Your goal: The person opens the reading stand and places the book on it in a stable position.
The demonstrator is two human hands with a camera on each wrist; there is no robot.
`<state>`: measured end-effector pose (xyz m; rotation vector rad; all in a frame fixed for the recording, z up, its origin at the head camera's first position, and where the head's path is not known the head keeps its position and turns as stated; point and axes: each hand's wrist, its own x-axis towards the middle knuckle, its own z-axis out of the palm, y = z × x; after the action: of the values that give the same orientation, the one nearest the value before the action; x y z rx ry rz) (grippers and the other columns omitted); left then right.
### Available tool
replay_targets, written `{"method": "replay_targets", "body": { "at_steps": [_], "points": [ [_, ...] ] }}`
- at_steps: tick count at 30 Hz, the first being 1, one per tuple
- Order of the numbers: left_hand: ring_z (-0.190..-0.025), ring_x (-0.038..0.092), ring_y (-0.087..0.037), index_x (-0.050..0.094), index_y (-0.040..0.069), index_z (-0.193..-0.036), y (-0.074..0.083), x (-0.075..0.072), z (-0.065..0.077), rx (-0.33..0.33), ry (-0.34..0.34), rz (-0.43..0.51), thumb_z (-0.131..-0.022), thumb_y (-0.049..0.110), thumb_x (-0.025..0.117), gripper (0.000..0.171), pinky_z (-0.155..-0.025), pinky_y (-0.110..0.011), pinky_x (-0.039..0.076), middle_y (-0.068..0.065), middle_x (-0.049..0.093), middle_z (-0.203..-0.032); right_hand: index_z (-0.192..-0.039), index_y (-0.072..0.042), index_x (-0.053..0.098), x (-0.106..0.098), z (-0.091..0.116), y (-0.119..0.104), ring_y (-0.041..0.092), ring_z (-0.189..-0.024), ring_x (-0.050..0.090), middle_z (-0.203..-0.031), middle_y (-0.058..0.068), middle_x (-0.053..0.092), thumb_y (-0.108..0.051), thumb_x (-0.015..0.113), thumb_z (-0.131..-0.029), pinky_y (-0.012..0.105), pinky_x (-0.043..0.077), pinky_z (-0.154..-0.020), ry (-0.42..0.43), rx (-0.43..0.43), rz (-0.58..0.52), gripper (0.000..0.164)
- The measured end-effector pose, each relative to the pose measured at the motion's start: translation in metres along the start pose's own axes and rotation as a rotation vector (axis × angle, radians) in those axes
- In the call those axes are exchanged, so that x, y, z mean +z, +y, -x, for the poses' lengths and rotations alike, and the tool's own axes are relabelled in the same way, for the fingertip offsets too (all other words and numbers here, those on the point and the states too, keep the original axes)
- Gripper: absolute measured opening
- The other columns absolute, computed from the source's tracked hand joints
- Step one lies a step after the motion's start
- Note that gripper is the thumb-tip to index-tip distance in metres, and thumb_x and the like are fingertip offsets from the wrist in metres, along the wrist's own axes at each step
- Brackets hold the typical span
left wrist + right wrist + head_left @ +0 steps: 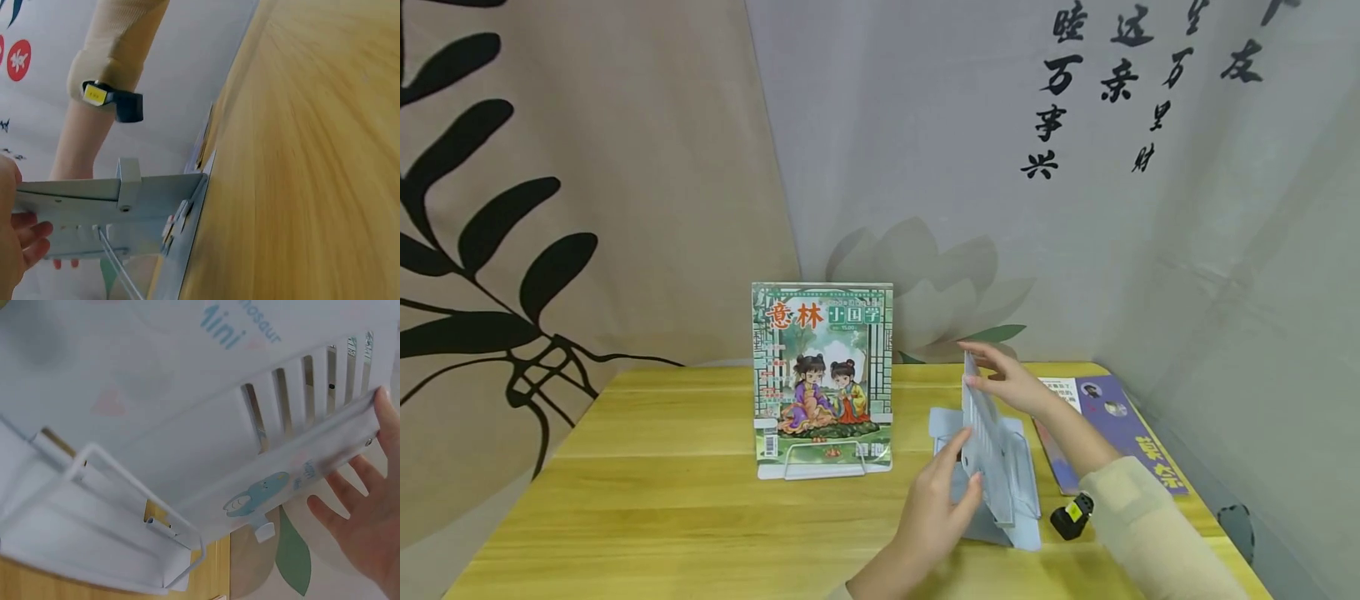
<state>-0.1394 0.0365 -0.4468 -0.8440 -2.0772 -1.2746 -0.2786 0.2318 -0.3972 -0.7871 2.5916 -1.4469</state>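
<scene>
A pale blue-white metal book stand is folded partly open at the right of the table. Its panel (987, 450) stands steeply up from the base (1026, 479), edge toward the head camera. At the panel's top edge my right hand (1011, 383) pinches, thumb on the printed face and fingers behind. My left hand (928, 508) grips the near side edge, fingertips (34, 240) showing against the metal. The right wrist view shows slots, a small dinosaur print (257, 494) and a bent wire holder (148, 494).
Left of the stand, an illustrated magazine (827, 375) leans upright on another stand with a wire front. A purple book (1116, 417) lies at the table's right edge, beyond my right forearm. A printed curtain (925, 125) hangs behind the wooden table (662, 500).
</scene>
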Motion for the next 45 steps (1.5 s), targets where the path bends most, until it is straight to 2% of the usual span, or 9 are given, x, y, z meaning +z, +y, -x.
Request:
{"method": "replay_targets", "body": {
  "at_steps": [4,13,19,22,24,28,32,39,45],
  "points": [
    [-0.112,0.059,-0.026,0.046,0.002,-0.138,-0.004,-0.005,0.001,0.008,0.008,0.001,-0.084,0.004,0.066,0.057,-0.091,-0.033,0.049,-0.014,0.058,-0.129,-0.149,-0.016,0.034,0.0,0.005,0.001,0.041,-0.135,0.03,-0.152,0.009,0.03,-0.022,0.062,-0.095,0.064,0.023,-0.104,0.025,-0.01,0.023,0.061],
    [-0.1,0.063,-0.021,0.049,0.006,-0.136,-0.009,-0.015,0.0,0.0,0.025,-0.013,-0.08,0.0,0.065,0.059,-0.085,-0.032,0.052,-0.015,0.062,-0.121,-0.148,-0.023,0.036,0.001,0.019,0.0,0.04,-0.132,0.035,-0.149,0.009,0.034,-0.03,0.07,-0.089,0.065,0.036,-0.095,0.128,0.081,0.087,0.069],
    [-0.105,0.063,-0.026,0.05,0.002,-0.134,-0.014,-0.022,-0.005,-0.012,0.016,-0.018,-0.081,-0.001,0.067,0.056,-0.088,-0.03,0.049,-0.017,0.061,-0.122,-0.148,-0.021,0.038,-0.001,0.026,0.003,0.043,-0.126,0.041,-0.149,0.01,0.037,-0.031,0.074,-0.085,0.063,0.037,-0.096,0.178,0.046,0.166,0.073],
    [-0.099,0.065,-0.023,0.051,0.004,-0.134,-0.016,-0.026,-0.007,-0.045,-0.011,-0.019,-0.082,0.001,0.068,0.055,-0.085,-0.025,0.051,-0.015,0.062,-0.122,-0.147,-0.022,0.038,-0.001,0.03,0.005,0.042,-0.124,0.043,-0.149,0.01,0.037,-0.031,0.075,-0.083,0.06,0.037,-0.097,0.201,0.053,0.186,0.074],
    [-0.078,0.066,-0.015,0.052,0.004,-0.133,-0.018,-0.029,-0.01,-0.068,-0.033,-0.018,-0.082,0.002,0.069,0.054,-0.073,-0.019,0.052,-0.014,0.063,-0.121,-0.148,-0.024,0.038,-0.002,0.033,0.005,0.041,-0.123,0.045,-0.149,0.011,0.037,-0.031,0.076,-0.082,0.059,0.038,-0.096,0.217,0.065,0.2,0.076],
    [-0.047,0.042,0.001,0.054,0.005,-0.132,-0.021,-0.035,-0.015,-0.107,-0.061,-0.021,-0.082,0.003,0.071,0.053,-0.047,-0.012,0.043,-0.013,0.068,-0.107,-0.147,-0.025,0.039,-0.001,0.039,0.004,0.042,-0.12,0.047,-0.147,0.012,0.039,-0.032,0.079,-0.08,0.059,0.04,-0.094,0.254,0.092,0.212,0.079],
    [-0.038,0.025,0.007,0.057,0.008,-0.131,-0.025,-0.041,-0.02,-0.158,-0.081,0.015,-0.082,0.002,0.071,0.052,-0.032,-0.012,0.029,-0.01,0.07,-0.098,-0.146,-0.024,0.04,-0.002,0.046,0.006,0.036,-0.117,0.049,-0.143,0.012,0.042,-0.028,0.08,-0.078,0.055,0.045,-0.089,0.295,0.067,0.248,0.079],
    [-0.035,0.035,0.003,0.056,0.015,-0.134,-0.033,-0.048,-0.027,-0.281,-0.149,0.136,-0.084,0.0,0.069,0.054,-0.033,-0.018,0.038,-0.011,0.069,-0.094,-0.145,-0.018,0.043,-0.003,0.055,0.012,0.032,-0.112,0.051,-0.14,0.012,0.046,-0.014,0.081,-0.076,0.051,0.049,-0.082,0.347,0.029,0.257,0.078],
    [-0.036,0.039,-0.001,0.057,0.019,-0.134,-0.037,-0.05,-0.032,-0.299,-0.16,0.128,-0.084,-0.001,0.069,0.055,-0.034,-0.02,0.039,-0.011,0.069,-0.091,-0.143,-0.016,0.045,-0.004,0.061,0.016,0.033,-0.101,0.056,-0.133,0.014,0.048,-0.011,0.082,-0.075,0.047,0.051,-0.076,0.383,0.04,0.221,0.077]
  ]
}}
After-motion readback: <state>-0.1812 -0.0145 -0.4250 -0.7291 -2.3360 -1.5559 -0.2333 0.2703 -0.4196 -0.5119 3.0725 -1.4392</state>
